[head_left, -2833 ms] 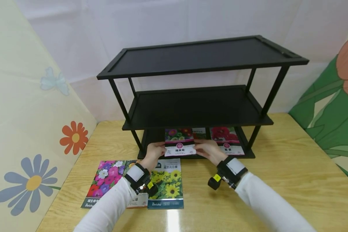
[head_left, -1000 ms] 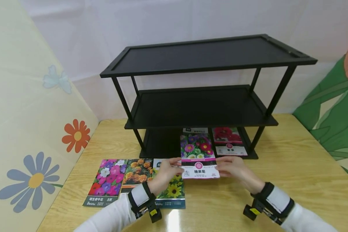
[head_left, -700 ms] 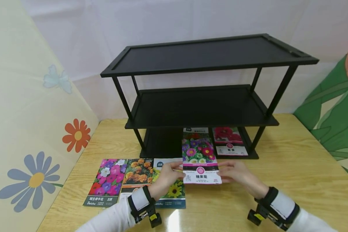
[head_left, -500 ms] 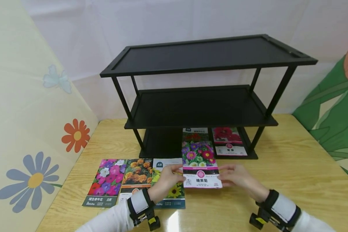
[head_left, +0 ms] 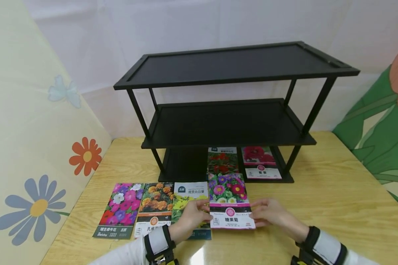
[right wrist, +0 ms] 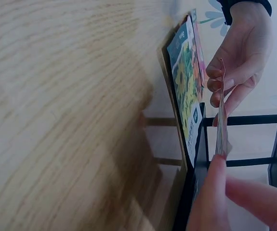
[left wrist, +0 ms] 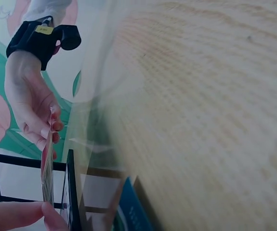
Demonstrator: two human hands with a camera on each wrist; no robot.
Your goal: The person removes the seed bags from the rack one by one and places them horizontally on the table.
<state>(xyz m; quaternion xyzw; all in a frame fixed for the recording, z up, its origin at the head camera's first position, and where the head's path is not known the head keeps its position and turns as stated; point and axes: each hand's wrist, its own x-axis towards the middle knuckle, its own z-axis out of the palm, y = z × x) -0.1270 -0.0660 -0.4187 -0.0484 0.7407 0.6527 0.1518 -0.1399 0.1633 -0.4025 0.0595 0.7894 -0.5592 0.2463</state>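
A flower seed packet (head_left: 231,200) with pink, purple and white blooms is held level in front of the rack, above the table. The left hand (head_left: 191,216) pinches its left edge near the bottom corner; the right hand (head_left: 274,214) pinches the opposite edge. Seen edge-on in the right wrist view, the thin packet (right wrist: 221,130) spans from thumb to thumb. Behind it, a red-flowered packet (head_left: 223,162) lies on the rack's bottom shelf, its lower part covered. Beneath the left hand, a yellow sunflower packet (head_left: 189,191) lies partly hidden on the table.
A black three-tier rack (head_left: 232,121) stands at the back. Another packet with crimson flowers (head_left: 261,162) lies on its bottom shelf at right. On the table at left are a petunia-like packet (head_left: 121,206) and an orange marigold packet (head_left: 156,202).
Both hands have drawn the held packet out from the bottom shelf, toward the person and slightly right. More of the red-flowered packet behind shows. The sunflower packet stays in place.
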